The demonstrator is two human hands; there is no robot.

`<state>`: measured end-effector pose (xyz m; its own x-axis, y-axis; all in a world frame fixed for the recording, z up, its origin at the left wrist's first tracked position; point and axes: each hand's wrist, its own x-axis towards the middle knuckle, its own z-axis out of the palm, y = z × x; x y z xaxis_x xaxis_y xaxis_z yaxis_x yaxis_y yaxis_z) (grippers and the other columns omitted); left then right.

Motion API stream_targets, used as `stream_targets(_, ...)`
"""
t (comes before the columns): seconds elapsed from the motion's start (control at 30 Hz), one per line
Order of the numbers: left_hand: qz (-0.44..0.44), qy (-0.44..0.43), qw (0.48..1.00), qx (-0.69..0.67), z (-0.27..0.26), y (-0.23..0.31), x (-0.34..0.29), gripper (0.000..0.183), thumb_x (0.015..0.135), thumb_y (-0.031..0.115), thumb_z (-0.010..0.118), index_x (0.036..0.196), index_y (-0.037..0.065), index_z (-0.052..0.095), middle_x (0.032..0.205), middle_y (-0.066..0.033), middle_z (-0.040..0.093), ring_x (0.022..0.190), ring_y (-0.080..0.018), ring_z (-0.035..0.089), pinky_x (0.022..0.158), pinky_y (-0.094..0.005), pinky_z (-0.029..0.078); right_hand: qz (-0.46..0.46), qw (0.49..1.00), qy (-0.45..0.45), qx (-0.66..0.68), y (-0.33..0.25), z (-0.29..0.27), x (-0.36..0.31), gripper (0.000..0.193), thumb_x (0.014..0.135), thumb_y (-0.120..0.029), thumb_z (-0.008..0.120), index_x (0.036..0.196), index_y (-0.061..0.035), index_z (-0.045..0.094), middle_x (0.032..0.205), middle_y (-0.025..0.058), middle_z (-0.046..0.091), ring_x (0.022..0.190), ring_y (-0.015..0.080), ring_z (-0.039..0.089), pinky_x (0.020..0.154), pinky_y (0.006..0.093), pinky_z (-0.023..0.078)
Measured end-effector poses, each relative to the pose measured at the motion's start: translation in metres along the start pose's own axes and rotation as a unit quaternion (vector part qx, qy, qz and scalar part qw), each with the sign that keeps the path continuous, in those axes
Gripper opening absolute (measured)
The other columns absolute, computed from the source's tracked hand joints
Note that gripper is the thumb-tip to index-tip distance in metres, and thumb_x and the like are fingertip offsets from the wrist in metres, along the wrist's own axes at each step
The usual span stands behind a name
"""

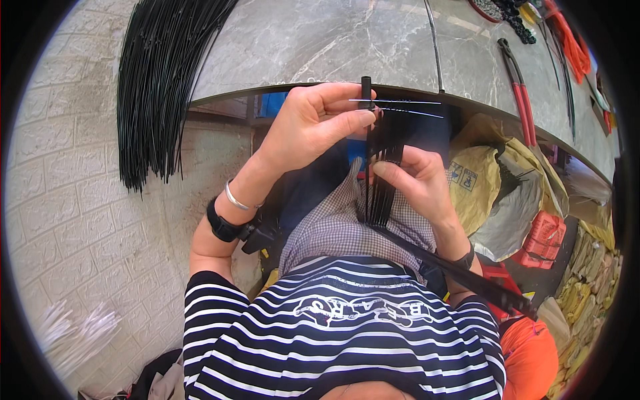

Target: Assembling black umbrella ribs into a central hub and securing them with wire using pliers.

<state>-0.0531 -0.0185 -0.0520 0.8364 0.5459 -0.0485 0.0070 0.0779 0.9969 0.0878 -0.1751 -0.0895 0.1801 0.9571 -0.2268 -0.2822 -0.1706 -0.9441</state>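
Near the table's front edge, my left hand [317, 127] pinches the upper end of a bunch of black strands [381, 200], thumb against fingertips. A short black rod [366, 85] stands up just beyond those fingertips. Two thin shiny wires [410, 102] run crosswise from there to the right. Lower down, my right hand [421, 179] is closed on the same strands, thumb over bent fingers. The strands hang to my lap, and a long dark band [460, 275] runs on from them across my right forearm. How the wires meet the rod is too small to tell.
A grey marble-patterned table [320, 40] curves ahead of me. A thick bundle of black wires [167, 80] overhangs its left end. Red-handled cutters [522, 103] lie at the right edge. A yellowish sack [477, 177] and a red package [542, 239] sit below, right.
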Motion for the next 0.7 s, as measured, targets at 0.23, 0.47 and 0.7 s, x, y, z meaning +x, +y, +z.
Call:
stream_targets(0.23,0.015,-0.003,1.000,0.006,0.0022,0.0012,-0.0036,0.033,0.090,0.002,0.061,0.121,-0.007,0.056,0.104,-0.0132,0.067,0.089,-0.0166,0.066,0.077,-0.0276,0.056,0.000,1.000,-0.017,-0.010,0.0021,-0.0010,0.0003,0.011,0.086,-0.005,0.067,0.094,0.0032,0.068,0.080,-0.0015,0.066,0.072,0.0031,0.055,0.063,0.0200,0.046)
stream_targets(0.47,0.030,-0.022,0.999,0.005,-0.0005,-0.0012,-0.0049,0.034,0.091,0.001,0.059,0.123,-0.007,0.053,0.108,-0.0130,0.066,0.092,-0.0170,0.066,0.080,-0.0282,0.055,-0.016,0.999,-0.032,0.004,0.0056,-0.0009,0.0000,0.011,0.086,-0.005,0.068,0.094,0.0023,0.068,0.079,-0.0025,0.065,0.071,0.0025,0.054,0.062,0.0198,0.045)
stream_targets(0.7,0.028,-0.021,0.999,0.019,-0.0013,-0.0020,-0.0063,0.033,0.091,0.001,0.059,0.123,-0.007,0.052,0.113,-0.0143,0.065,0.095,-0.0175,0.066,0.082,-0.0290,0.055,-0.005,1.000,-0.023,-0.011,0.0014,0.0007,-0.0021,0.010,0.085,-0.004,0.069,0.092,0.0030,0.068,0.077,-0.0035,0.064,0.069,0.0019,0.053,0.059,0.0200,0.043)
